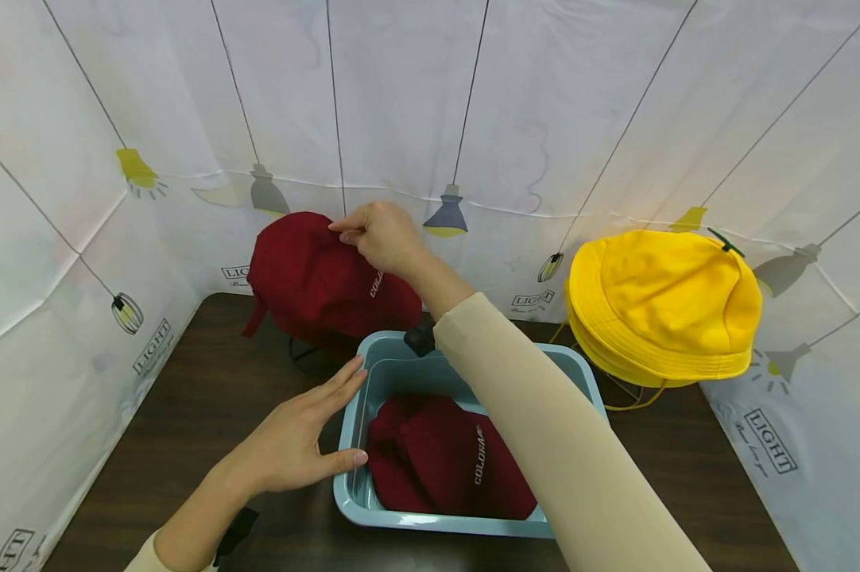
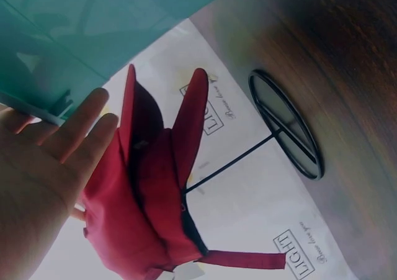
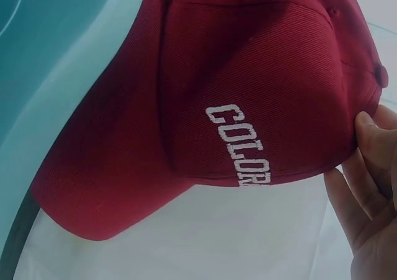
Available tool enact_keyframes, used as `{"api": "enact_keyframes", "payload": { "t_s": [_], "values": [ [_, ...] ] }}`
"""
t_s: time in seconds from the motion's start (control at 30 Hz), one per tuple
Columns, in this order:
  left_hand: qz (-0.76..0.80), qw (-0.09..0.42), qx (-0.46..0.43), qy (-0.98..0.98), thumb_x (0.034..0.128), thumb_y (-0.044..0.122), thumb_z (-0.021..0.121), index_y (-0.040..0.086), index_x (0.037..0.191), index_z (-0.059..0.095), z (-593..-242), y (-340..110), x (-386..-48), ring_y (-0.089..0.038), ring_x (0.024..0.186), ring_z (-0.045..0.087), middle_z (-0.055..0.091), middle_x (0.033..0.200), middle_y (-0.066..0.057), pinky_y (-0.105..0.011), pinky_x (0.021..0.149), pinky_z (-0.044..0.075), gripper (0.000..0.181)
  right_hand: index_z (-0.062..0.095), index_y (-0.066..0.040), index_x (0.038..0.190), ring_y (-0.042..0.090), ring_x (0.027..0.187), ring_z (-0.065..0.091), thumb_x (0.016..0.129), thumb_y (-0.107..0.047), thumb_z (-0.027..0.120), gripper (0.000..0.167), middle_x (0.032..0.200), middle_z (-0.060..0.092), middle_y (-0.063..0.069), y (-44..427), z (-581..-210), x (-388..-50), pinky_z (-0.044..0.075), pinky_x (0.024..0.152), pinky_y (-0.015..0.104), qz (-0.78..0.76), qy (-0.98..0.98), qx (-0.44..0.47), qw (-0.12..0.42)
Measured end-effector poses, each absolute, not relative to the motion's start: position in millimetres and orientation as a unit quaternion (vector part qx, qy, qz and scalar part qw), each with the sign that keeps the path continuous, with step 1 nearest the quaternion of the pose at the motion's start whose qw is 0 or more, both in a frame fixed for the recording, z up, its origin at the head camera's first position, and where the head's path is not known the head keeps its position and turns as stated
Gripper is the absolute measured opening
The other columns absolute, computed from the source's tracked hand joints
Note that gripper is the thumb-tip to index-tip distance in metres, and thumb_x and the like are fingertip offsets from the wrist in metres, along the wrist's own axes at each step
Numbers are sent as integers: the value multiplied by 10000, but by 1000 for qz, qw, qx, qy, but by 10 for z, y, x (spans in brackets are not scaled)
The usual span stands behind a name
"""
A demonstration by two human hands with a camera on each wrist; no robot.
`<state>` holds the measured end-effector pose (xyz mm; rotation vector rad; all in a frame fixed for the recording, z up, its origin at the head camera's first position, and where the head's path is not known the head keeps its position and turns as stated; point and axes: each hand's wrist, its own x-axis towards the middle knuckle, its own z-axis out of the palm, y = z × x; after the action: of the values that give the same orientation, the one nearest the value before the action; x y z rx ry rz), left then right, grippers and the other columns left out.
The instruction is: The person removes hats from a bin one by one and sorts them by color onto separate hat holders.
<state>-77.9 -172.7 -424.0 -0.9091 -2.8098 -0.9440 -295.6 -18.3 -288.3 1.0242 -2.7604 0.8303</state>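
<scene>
Dark red baseball caps with white lettering (image 1: 376, 284) sit on a wire stand (image 2: 286, 126) at the back left. Two brims (image 2: 193, 121) show there in the left wrist view, so one cap appears to lie over another. My right hand (image 1: 385, 237) pinches the crown of the outer cap (image 3: 267, 63) near its top button. A light blue plastic tub (image 1: 401, 520) stands in front, with another dark red cap (image 1: 437, 461) lying inside. My left hand (image 1: 294, 437), fingers straight and spread, rests against the tub's left rim.
A yellow bucket hat (image 1: 666, 302) with a hanging cord and a small green piece on top stands on a wire stand at the back right. White printed cloth (image 1: 401, 95) walls the dark wooden table (image 1: 208, 381) at the back and sides.
</scene>
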Motion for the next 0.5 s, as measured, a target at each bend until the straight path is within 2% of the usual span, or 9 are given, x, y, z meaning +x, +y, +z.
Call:
{"api": "enact_keyframes", "payload": {
  "t_s": [0.23,0.5],
  "values": [
    [-304,23,-294,-906,950,524,704,115,1661,300,-4249,-1733,-784,-266,1514,394,164,1752,14,-611,1085,462,914,776,-209,1265,184,1159,677,1032,-104,647,286,1232,763,-17,-269,-2867,-2946,541,906,281,209,-910,354,61],
    [-306,17,-289,-907,957,563,682,122,1664,292,-4242,-1731,-776,-270,1514,392,153,1754,24,-621,1084,459,920,770,-183,1268,188,1128,684,1030,-76,636,293,1203,773,9,-333,-2930,-2958,539,856,243,223,-912,340,45]
  ]
}}
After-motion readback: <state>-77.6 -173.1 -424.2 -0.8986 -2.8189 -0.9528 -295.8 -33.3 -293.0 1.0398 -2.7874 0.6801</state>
